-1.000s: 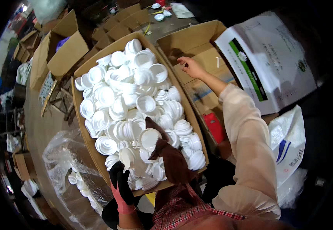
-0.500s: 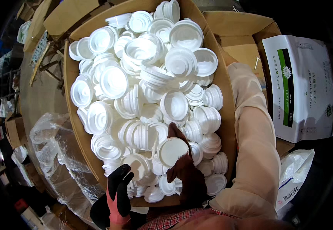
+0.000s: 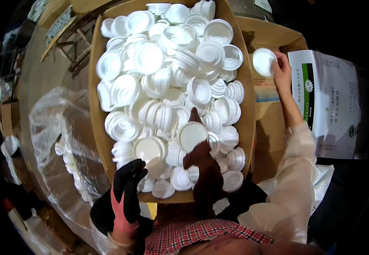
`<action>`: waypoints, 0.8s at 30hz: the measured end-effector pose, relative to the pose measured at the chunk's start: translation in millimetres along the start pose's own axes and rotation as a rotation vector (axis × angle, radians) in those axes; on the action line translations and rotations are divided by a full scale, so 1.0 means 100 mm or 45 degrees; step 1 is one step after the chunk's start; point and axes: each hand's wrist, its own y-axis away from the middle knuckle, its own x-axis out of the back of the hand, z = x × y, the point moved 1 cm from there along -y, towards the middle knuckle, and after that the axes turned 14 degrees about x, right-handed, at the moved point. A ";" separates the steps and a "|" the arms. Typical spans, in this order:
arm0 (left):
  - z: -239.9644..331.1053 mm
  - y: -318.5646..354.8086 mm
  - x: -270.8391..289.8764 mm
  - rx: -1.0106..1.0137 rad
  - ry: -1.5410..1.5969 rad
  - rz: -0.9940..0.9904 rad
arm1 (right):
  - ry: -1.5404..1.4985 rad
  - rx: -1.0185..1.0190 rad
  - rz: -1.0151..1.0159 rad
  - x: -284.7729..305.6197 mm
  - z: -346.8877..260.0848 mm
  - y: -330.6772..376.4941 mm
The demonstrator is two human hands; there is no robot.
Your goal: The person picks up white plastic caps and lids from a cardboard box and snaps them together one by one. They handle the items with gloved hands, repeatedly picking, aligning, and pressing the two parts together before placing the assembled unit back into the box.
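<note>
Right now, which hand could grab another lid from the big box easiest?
Left, probably. The left hand rests on lids at the box's near edge, seemingly free; the right hand is outside it, holding a white lid.

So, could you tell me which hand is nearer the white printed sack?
Right. The right hand, holding a white lid, is beside the sack's left edge; the left hand is across the cardboard box, at its near rim.

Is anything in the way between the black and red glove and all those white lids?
Nothing visible is. The left hand sits at the near edge of the cardboard box, its fingertips right against the white lids. The right hand grips one lid.
</note>
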 end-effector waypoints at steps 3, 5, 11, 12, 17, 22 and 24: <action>0.04 0.22 0.08 -0.078 0.027 0.018 | -0.089 0.057 -0.170 0.07 -0.97 0.28; 0.04 0.36 0.18 -0.177 0.100 -0.045 | -0.101 -0.139 -0.316 0.03 -1.56 0.46; 0.17 0.61 0.37 -0.434 0.108 -0.074 | -0.291 -0.041 -0.839 -0.65 -2.42 1.12; 0.21 0.65 0.40 -0.356 0.330 -0.109 | -0.171 0.077 -0.903 -0.81 -2.56 1.17; 0.11 0.56 0.43 -0.365 0.448 -0.240 | 0.689 0.532 -0.907 -1.75 -2.37 1.49; -0.02 0.51 0.49 -0.298 0.374 -0.368 | 0.544 0.517 -0.453 -1.60 -2.46 1.41; -0.10 0.49 0.48 -0.330 0.142 -0.317 | 0.268 0.429 -0.273 -1.38 -3.12 1.42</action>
